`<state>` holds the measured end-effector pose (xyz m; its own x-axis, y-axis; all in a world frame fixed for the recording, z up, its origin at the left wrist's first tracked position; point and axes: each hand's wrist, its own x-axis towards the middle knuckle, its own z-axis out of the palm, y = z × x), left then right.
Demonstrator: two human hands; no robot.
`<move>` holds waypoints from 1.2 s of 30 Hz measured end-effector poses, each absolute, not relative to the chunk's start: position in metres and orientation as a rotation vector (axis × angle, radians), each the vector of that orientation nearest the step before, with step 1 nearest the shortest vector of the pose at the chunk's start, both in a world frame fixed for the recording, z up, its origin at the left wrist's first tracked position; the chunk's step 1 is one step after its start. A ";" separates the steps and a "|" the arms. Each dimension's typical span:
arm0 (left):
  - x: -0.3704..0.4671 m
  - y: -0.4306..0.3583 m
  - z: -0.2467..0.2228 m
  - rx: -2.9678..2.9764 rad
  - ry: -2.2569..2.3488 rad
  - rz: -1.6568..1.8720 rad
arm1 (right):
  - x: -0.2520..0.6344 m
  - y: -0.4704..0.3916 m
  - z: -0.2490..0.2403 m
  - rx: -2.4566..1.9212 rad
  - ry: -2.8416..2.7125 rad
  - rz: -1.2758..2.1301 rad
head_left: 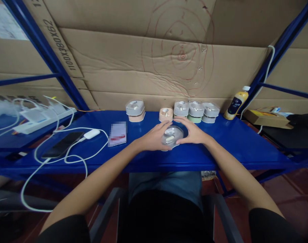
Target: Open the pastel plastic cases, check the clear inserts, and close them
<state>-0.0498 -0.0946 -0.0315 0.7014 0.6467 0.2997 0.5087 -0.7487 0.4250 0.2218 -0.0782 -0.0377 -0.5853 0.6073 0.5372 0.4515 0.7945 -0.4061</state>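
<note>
Near the front of the blue table, a small container [173, 135] with a grey, clear-topped lid sits between my two hands. My left hand [155, 136] is curved round its left side, fingers behind and thumb in front. From the right, my right hand [193, 132] arches round it in a C-shape, its thumb at the right edge and a gap showing at the palm. Behind them stands a single peach container [166, 114]. Similar containers stand in stacks: grey over peach [135, 110], grey [181, 108], grey over green [196, 111] and grey [210, 112].
On the left lie a phone-like device [118, 133], a black phone [63, 144], a white charger [92, 134], looping cables and a power strip [46, 120]. A drink bottle [236, 104] stands right, near an open cardboard box [267, 119]. Cardboard [118, 60] backs the blue table [144, 158].
</note>
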 end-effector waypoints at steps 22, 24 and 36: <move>-0.059 -0.077 -0.058 2.541 0.855 0.652 | 0.277 -0.053 -0.032 -1.532 -1.973 0.356; -0.058 -0.078 -0.059 2.551 0.861 0.668 | 0.277 -0.052 -0.034 -1.532 -1.991 0.371; -0.090 -0.047 -0.044 2.523 1.385 0.789 | 0.287 -0.046 -0.039 -1.455 -2.142 0.453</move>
